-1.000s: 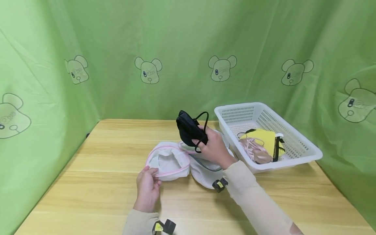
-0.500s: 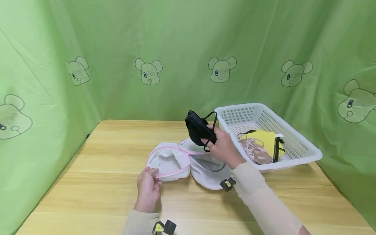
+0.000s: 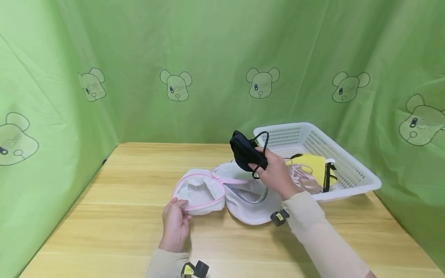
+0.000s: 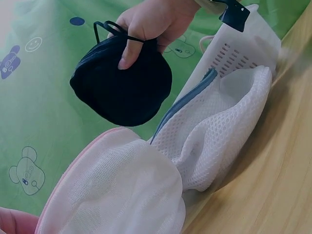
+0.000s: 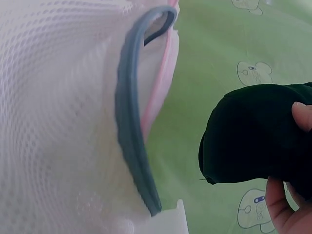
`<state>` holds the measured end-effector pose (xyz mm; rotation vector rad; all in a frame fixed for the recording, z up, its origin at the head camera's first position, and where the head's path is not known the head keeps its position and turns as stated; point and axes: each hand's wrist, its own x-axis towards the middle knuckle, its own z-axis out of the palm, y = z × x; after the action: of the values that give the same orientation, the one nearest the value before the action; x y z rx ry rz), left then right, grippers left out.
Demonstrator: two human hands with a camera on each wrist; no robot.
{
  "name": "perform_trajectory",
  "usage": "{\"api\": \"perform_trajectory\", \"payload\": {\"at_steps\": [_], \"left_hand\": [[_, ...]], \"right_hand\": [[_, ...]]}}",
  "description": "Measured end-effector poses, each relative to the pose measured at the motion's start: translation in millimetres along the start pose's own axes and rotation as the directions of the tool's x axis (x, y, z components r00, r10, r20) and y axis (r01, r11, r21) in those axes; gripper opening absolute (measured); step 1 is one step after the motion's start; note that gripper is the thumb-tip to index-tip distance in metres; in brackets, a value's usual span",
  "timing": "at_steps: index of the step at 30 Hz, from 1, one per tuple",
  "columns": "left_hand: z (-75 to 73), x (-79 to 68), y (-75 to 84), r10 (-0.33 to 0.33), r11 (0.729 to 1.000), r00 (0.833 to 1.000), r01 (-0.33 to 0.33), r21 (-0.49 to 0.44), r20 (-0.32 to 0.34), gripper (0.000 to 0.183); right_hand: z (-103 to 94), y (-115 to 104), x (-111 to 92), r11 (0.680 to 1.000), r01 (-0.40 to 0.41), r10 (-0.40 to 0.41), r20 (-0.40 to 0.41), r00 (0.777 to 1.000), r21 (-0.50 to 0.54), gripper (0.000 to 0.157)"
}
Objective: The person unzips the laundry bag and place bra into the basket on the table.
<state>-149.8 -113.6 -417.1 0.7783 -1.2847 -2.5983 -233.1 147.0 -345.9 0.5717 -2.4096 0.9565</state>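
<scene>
In the head view my right hand [image 3: 276, 172] grips a folded black bra [image 3: 246, 151], its cups nested and thin straps looping out by the fingers. The bra is in the air above the mesh bags, apart from them. My left hand [image 3: 175, 224] pinches the near left rim of a white laundry bag [image 4: 114, 190] with a pink zip, which lies unzipped with its mouth spread. Right beside it lies a white mesh laundry bag [image 3: 243, 212] with a grey-blue zip, also unzipped. In the left wrist view only a bit of the left hand shows at the lower left corner.
A white perforated basket [image 3: 358, 172] stands at the right of the wooden table [image 3: 114, 200]. Inside it lie a yellow cloth item [image 3: 311, 164] and a pink satin item [image 3: 307, 181]. A green curtain [image 3: 215, 116] closes off the back and sides.
My right hand has moved to the right with the black bra, uncovering more of the bags and passing in front of the basket's left side. The left hand keeps its place on the pink-zip bag.
</scene>
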Motion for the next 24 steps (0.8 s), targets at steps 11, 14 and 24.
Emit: {"api": "perform_trajectory", "payload": {"at_steps": [11,14,24], "left_hand": [[0.8,0.7,-0.3,0.005,1.0,1.0,-0.005,-0.002,0.003,0.052],[1.0,1.1,-0.1,0.006,1.0,1.0,-0.006,0.0,0.0,0.052],[-0.6,0.8,-0.5,0.008,1.0,1.0,-0.008,0.015,0.007,0.058]], "right_hand": [[-13.2,12,-1,1.0,-0.001,0.001,-0.037,0.999,-0.006,0.042],[-15.7,16,-1,1.0,-0.003,0.003,-0.047,0.999,-0.003,0.042],[-24.6,27,-5,0.998,-0.022,0.018,-0.075,0.997,-0.056,0.044]]}}
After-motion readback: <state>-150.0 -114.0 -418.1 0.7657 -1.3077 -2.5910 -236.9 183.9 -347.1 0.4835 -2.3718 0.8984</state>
